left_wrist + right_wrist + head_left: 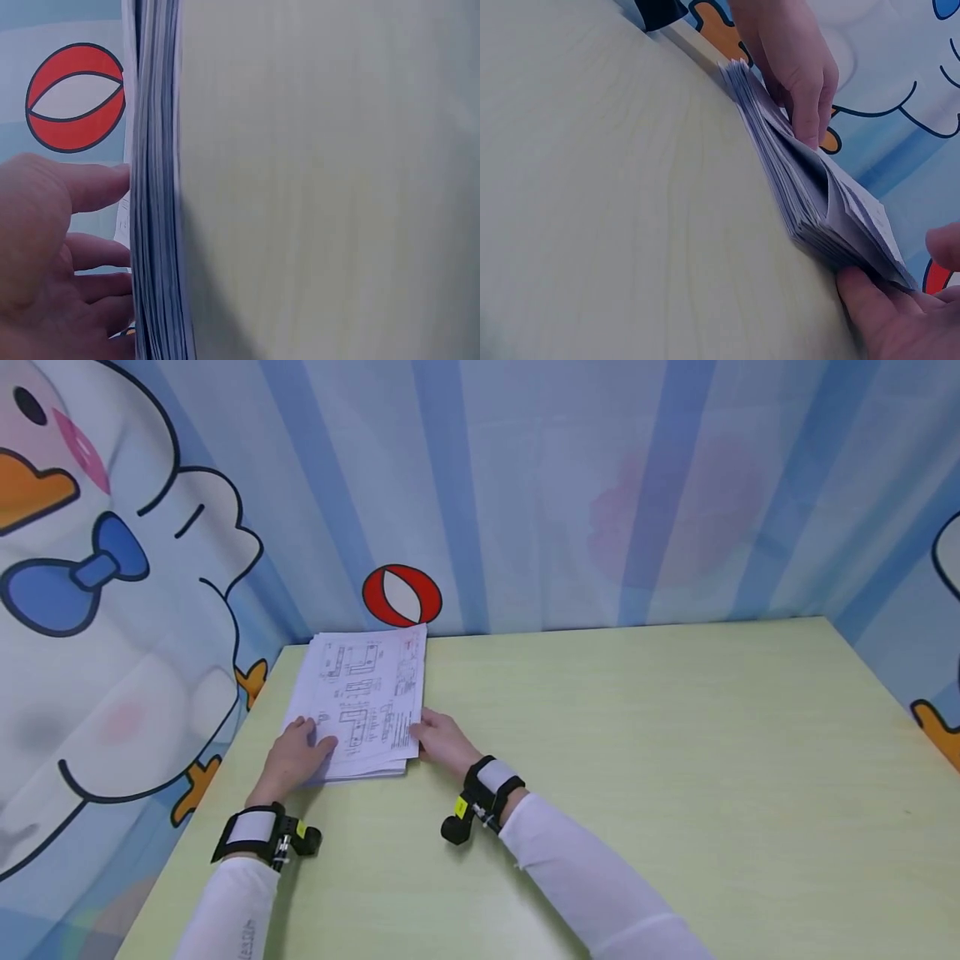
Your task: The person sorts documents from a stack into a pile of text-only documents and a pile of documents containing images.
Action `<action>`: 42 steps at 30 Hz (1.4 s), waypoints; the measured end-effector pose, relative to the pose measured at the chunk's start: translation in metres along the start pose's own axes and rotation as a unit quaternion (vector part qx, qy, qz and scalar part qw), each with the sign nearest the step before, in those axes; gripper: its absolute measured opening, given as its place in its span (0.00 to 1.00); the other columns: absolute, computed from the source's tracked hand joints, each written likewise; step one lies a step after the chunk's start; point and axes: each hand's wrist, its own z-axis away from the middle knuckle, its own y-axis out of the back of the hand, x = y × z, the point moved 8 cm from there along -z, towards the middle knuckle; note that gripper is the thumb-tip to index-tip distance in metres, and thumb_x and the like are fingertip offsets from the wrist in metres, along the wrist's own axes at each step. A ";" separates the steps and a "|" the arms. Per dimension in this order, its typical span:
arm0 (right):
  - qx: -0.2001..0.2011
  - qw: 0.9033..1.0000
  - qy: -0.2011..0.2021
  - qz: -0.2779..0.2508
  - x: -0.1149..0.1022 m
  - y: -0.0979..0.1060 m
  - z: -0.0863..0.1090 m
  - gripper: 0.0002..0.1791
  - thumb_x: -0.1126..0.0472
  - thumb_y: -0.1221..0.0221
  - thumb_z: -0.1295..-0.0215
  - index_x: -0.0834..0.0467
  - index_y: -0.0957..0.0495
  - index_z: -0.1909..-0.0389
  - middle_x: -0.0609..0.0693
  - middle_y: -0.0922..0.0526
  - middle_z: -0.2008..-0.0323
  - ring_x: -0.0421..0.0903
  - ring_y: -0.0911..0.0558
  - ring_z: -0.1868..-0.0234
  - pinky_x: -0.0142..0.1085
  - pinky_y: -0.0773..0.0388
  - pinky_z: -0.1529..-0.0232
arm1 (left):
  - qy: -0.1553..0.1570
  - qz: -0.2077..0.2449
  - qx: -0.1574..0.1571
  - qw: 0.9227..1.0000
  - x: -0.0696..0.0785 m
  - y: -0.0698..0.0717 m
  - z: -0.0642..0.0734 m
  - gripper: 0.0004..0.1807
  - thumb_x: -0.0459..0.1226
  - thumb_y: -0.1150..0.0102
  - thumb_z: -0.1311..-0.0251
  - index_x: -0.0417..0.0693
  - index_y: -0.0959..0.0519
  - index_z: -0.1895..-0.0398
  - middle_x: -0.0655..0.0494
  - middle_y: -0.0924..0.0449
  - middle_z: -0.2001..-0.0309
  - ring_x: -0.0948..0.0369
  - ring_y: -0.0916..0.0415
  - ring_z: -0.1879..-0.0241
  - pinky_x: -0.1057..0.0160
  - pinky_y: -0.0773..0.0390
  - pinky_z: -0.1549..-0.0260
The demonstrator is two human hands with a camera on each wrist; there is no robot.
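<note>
A thick stack of white paper sheets [371, 685] lies at the left end of the table, the top sheet printed with technical line drawings. My left hand [294, 753] rests over the stack's near left corner, thumb and fingers spread on the paper. In the left wrist view, that thumb [97, 186] touches the top of the stack. At the right edge of the stack is my right hand [447, 743], its fingertips overlapping the margin. The right wrist view shows its fingers [866, 296] against the sheets' edges and the thumb raised above. Upper sheets sit slightly askew, with a gap between layers.
The pale wooden table [637, 760] stretches off to the right. Behind it hangs a blue striped curtain [540, 510] with cartoon prints, close to the far edge of the stack. Each wrist wears a black strap [251, 831] with a small camera.
</note>
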 end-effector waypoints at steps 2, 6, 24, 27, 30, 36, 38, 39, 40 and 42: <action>0.006 1.000 0.005 0.012 -0.001 -0.001 0.000 0.26 0.60 0.54 0.24 0.54 0.36 0.27 0.53 0.19 0.40 0.43 0.18 0.48 0.34 0.22 0.50 | 0.004 0.004 0.003 1.000 -0.001 0.001 0.000 0.39 0.47 0.55 0.26 0.30 0.52 0.24 0.29 0.58 0.23 0.32 0.59 0.24 0.35 0.49 0.28; 0.018 1.000 0.011 0.012 -0.002 -0.002 -0.002 0.27 0.60 0.52 0.25 0.54 0.37 0.27 0.53 0.19 0.39 0.45 0.18 0.44 0.36 0.22 0.45 | 0.008 0.021 0.001 1.000 -0.001 0.002 0.002 0.39 0.49 0.57 0.26 0.32 0.52 0.24 0.32 0.59 0.22 0.33 0.60 0.23 0.36 0.50 0.27; 0.059 0.998 -0.018 -0.005 -0.001 0.001 -0.004 0.26 0.61 0.47 0.31 0.59 0.29 0.32 0.55 0.16 0.45 0.40 0.20 0.60 0.26 0.26 0.66 | -0.008 -0.005 -0.028 1.000 -0.003 -0.004 0.002 0.41 0.50 0.54 0.27 0.36 0.54 0.22 0.30 0.66 0.22 0.31 0.64 0.23 0.32 0.52 0.28; 0.065 0.998 -0.016 -0.021 0.000 0.003 -0.004 0.26 0.63 0.46 0.33 0.60 0.28 0.33 0.56 0.15 0.48 0.40 0.19 0.62 0.26 0.25 0.68 | -0.013 0.007 -0.042 0.999 -0.003 -0.004 0.004 0.42 0.49 0.51 0.28 0.37 0.54 0.22 0.33 0.66 0.21 0.33 0.65 0.23 0.33 0.53 0.27; 0.070 0.997 -0.014 -0.028 0.001 0.004 -0.005 0.24 0.64 0.45 0.33 0.61 0.26 0.36 0.57 0.14 0.51 0.41 0.18 0.64 0.27 0.25 0.69 | -0.011 0.022 -0.051 0.998 -0.002 -0.005 0.006 0.42 0.48 0.49 0.29 0.37 0.54 0.22 0.35 0.66 0.21 0.35 0.65 0.22 0.34 0.54 0.27; 0.085 0.996 -0.030 -0.013 0.004 0.006 -0.004 0.20 0.61 0.43 0.34 0.62 0.23 0.42 0.55 0.15 0.53 0.42 0.21 0.62 0.29 0.28 0.63 | -0.028 0.016 -0.051 0.998 0.005 -0.007 0.010 0.43 0.49 0.47 0.30 0.36 0.52 0.22 0.35 0.62 0.21 0.35 0.63 0.22 0.35 0.53 0.26; 0.092 0.995 -0.038 -0.015 0.006 0.008 -0.004 0.20 0.60 0.43 0.33 0.60 0.23 0.42 0.53 0.15 0.53 0.43 0.21 0.59 0.29 0.28 0.60 | -0.037 0.013 -0.051 0.998 0.009 -0.008 0.012 0.43 0.49 0.46 0.31 0.35 0.51 0.23 0.34 0.61 0.21 0.35 0.62 0.22 0.36 0.53 0.26; 0.095 0.995 -0.040 -0.019 0.006 0.009 -0.003 0.19 0.60 0.43 0.33 0.60 0.23 0.42 0.53 0.15 0.53 0.43 0.21 0.59 0.30 0.28 0.58 | -0.041 0.014 -0.051 0.998 0.011 -0.009 0.012 0.43 0.49 0.46 0.31 0.35 0.51 0.23 0.34 0.61 0.21 0.35 0.62 0.22 0.36 0.53 0.26; 0.097 0.994 -0.043 -0.022 0.006 0.010 -0.002 0.19 0.59 0.43 0.33 0.60 0.23 0.43 0.53 0.14 0.53 0.44 0.20 0.58 0.31 0.28 0.58 | -0.045 0.015 -0.052 0.998 0.014 -0.009 0.013 0.43 0.49 0.45 0.31 0.35 0.50 0.23 0.34 0.60 0.21 0.35 0.62 0.22 0.36 0.53 0.26; 0.101 0.993 -0.047 -0.028 0.007 0.011 -0.002 0.18 0.59 0.43 0.32 0.59 0.22 0.44 0.53 0.13 0.53 0.44 0.18 0.57 0.31 0.28 0.57 | -0.054 0.017 -0.053 0.997 0.019 -0.011 0.015 0.44 0.49 0.44 0.32 0.35 0.49 0.23 0.33 0.60 0.21 0.35 0.61 0.23 0.36 0.52 0.26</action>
